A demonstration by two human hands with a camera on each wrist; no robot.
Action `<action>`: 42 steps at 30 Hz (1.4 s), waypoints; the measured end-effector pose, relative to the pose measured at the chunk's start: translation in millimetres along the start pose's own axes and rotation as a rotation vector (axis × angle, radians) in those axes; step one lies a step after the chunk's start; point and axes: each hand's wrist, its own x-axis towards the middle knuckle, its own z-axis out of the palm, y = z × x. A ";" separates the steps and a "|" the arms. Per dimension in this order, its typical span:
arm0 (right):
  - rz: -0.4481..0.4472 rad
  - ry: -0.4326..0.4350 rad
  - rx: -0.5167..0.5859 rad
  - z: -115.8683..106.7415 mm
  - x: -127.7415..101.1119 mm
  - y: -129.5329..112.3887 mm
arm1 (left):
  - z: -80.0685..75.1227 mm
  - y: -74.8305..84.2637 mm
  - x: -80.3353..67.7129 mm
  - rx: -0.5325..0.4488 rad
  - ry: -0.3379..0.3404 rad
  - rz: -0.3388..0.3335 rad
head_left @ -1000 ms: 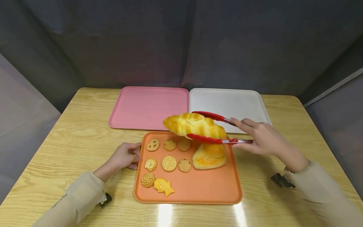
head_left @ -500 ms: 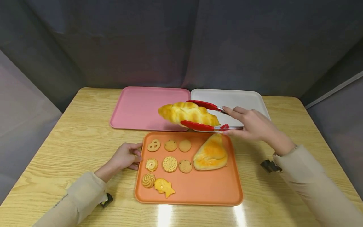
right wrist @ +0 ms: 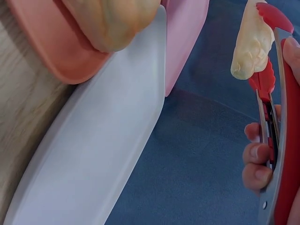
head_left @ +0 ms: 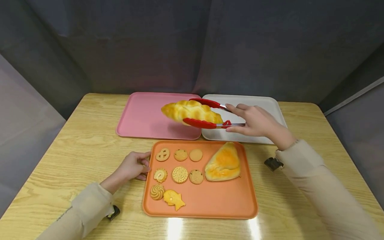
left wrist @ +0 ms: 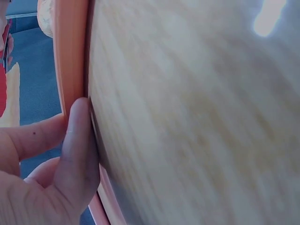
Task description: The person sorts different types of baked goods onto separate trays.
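Observation:
My right hand [head_left: 258, 120] grips red tongs [head_left: 207, 124] that clamp a braided golden loaf [head_left: 192, 112] in the air over the right edge of the pink tray [head_left: 144, 115]. The right wrist view shows the tongs [right wrist: 281, 140] held by curled fingers [right wrist: 255, 164], with the loaf [right wrist: 251, 47] at their tip. My left hand [head_left: 133, 165] holds the left rim of the orange tray [head_left: 222, 200]. In the left wrist view its thumb [left wrist: 77, 154] presses that rim [left wrist: 70, 47].
On the orange tray lie a triangular bun [head_left: 223, 163] and several cookies [head_left: 180, 174]. A white tray [head_left: 258, 103] sits beside the pink one at the back of the wooden table [head_left: 75, 146]. Dark curtains close in the back and sides.
My right hand has carried the tongs and loaf up and away from the orange tray, back and left towards the pink tray. The left hand has stayed in place.

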 end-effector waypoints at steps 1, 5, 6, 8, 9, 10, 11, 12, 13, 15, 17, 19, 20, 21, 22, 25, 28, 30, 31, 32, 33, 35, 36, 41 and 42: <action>0.006 -0.009 0.003 0.4 2.4 -0.2 | 0.1 -0.5 -0.2 -0.002 0.002 -0.005; 0.010 -0.027 0.014 3.4 10.9 -0.5 | 0.4 -1.9 -0.9 -0.007 0.000 -0.004; 0.010 -0.029 0.016 4.5 12.7 -0.3 | 0.7 -2.1 -1.2 -0.008 0.000 -0.001; 0.011 -0.033 0.018 7.2 16.1 0.2 | 1.3 -2.7 -1.5 -0.011 0.002 -0.002; 0.013 -0.036 0.020 8.6 17.6 0.5 | 1.5 -3.0 -1.7 -0.010 0.001 -0.001; 0.014 -0.040 0.020 9.8 19.3 0.9 | 1.7 -3.3 -1.7 -0.008 0.000 0.000; 0.018 -0.044 0.021 11.3 21.0 1.4 | 1.9 -3.3 -1.8 -0.006 -0.002 0.001; 0.022 -0.048 0.022 12.4 22.6 1.6 | 2.1 -3.3 -1.8 -0.008 0.004 -0.003; 0.025 -0.052 0.024 13.6 24.3 2.1 | 2.3 -3.1 -1.9 -0.008 0.005 -0.003; 0.029 -0.058 0.029 15.9 27.6 2.9 | 2.5 -2.8 -1.8 -0.008 0.008 -0.002; 0.035 -0.070 0.033 18.2 30.7 3.7 | 2.8 -2.6 -1.5 -0.006 0.009 -0.004; 0.038 -0.086 0.040 20.4 33.6 4.7 | 3.3 -2.9 -1.1 -0.008 0.010 -0.007; 0.040 -0.095 0.043 21.6 35.1 5.1 | 3.6 -3.1 -0.8 -0.010 0.011 -0.009; 0.044 -0.103 0.047 22.6 36.5 5.3 | 3.9 -3.4 -0.6 -0.010 0.009 -0.010; 0.048 -0.110 0.049 23.7 37.8 5.8 | 4.2 -3.6 -0.3 -0.008 0.009 -0.010; 0.061 -0.123 0.056 27.0 41.1 6.9 | 5.2 -4.5 0.4 -0.009 0.010 -0.007; 0.074 -0.141 0.060 31.3 44.2 8.3 | 6.5 -5.8 0.5 -0.008 0.011 -0.009; 0.084 -0.159 0.060 34.6 46.6 9.1 | 7.1 -6.5 0.0 -0.013 0.008 -0.012; 0.088 -0.166 0.059 36.1 48.2 9.4 | 7.3 -6.8 -0.3 -0.015 0.008 -0.013; 0.093 -0.172 0.061 37.5 49.9 9.7 | 7.4 -6.8 -0.6 -0.018 0.009 -0.011; 0.098 -0.176 0.057 38.6 51.7 9.8 | 7.5 -6.8 -0.9 -0.021 0.009 -0.008; 0.104 -0.183 0.049 40.7 55.5 10.9 | 7.6 -6.8 -1.3 -0.023 0.011 -0.001; 0.107 -0.187 0.044 41.6 57.5 11.5 | 7.7 -6.8 -1.3 -0.023 0.012 0.001; 0.098 -0.215 0.034 45.2 66.0 14.5 | 8.3 -7.6 -2.5 -0.015 0.016 -0.001; 0.095 -0.219 0.033 45.7 67.3 15.3 | 8.5 -7.8 -2.7 -0.015 0.015 -0.003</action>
